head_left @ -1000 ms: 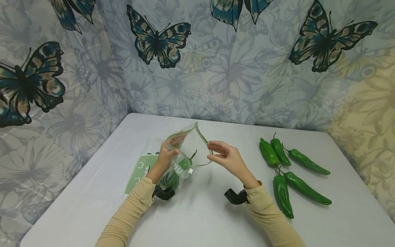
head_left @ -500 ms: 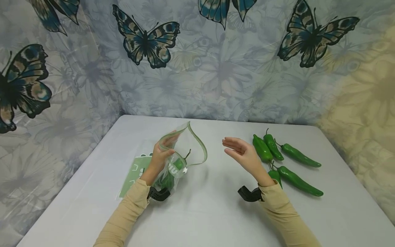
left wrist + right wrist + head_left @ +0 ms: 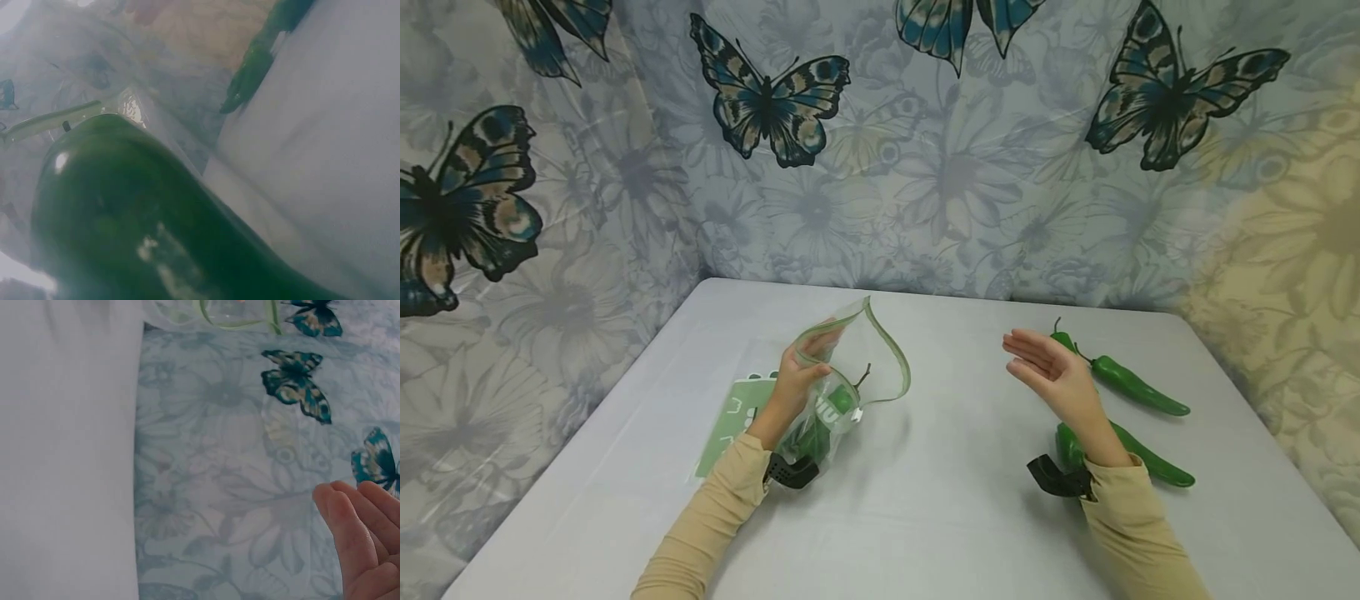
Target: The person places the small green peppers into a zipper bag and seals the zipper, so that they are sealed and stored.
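Observation:
My left hand (image 3: 793,379) grips the side of a clear zip bag (image 3: 889,336) with a pale green zip edge, its mouth gaping toward the right. Inside the bag lies a green chili pepper (image 3: 808,442), its stem pointing up at the mouth; it fills much of the left wrist view. My right hand (image 3: 1060,375), fingers straight and holding nothing, is over the group of loose peppers on the right. A back pepper (image 3: 1138,387) and a front pepper (image 3: 1157,467) show beside it. Another pepper (image 3: 1067,446) is partly covered by the wrist.
A flat green printed sheet (image 3: 730,421) in clear plastic lies on the white table (image 3: 925,517), left of the bag. Behind the table hangs a butterfly-patterned backdrop (image 3: 955,183). Black cameras are strapped to both wrists.
My right hand has let go of the bag's edge and moved right, over the loose peppers, hiding some of them. The left hand keeps holding the bag in nearly the same spot.

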{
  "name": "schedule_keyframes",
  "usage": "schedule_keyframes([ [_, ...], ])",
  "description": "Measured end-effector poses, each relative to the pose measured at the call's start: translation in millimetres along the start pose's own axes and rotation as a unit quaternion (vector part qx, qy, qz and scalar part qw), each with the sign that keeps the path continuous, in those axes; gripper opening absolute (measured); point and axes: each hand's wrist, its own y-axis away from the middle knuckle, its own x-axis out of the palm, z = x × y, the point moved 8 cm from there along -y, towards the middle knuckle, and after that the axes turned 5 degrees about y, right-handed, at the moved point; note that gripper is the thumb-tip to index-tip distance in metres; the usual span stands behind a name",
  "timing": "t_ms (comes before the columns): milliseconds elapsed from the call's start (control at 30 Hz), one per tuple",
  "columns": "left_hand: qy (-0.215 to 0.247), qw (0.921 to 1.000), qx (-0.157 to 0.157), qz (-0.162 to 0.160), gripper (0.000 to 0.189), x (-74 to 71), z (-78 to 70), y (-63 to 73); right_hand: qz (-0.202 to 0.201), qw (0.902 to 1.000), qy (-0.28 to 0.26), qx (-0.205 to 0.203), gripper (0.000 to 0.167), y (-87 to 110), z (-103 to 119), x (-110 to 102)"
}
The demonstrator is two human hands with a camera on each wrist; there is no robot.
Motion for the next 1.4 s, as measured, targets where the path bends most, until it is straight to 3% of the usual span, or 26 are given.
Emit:
schedule_keyframes([
  [233,-0.009,0.9999,-0.007,-0.009,0.062,0.2,2.6,0.5,0.005,0.9993,0.035,0.007,0.041,11.9,-10,-14],
  [433,0.002,0.9999,-0.002,-0.010,0.064,-0.1,4.3,3.3,0.003,0.9966,0.070,0.043,0.042,28.2,-25,-28],
  [633,0.005,1.0000,-0.002,-0.003,0.061,1.5,4.7,2.8,0.008,0.9968,0.067,0.042,0.044,37.4,-33,-33],
  [1067,-0.008,0.9998,0.008,0.014,0.063,3.7,-2.1,1.8,-0.014,0.9979,0.045,0.045,0.042,35.3,-42,-35],
  [1300,-0.006,0.9998,0.003,0.019,0.063,3.5,-0.3,1.0,-0.043,0.9978,0.049,-0.012,0.052,43.6,-119,-61],
  [1400,-0.002,0.9998,0.005,0.021,0.062,3.7,1.1,0.1,-0.077,0.9960,0.043,-0.015,0.051,44.7,-117,-67],
])
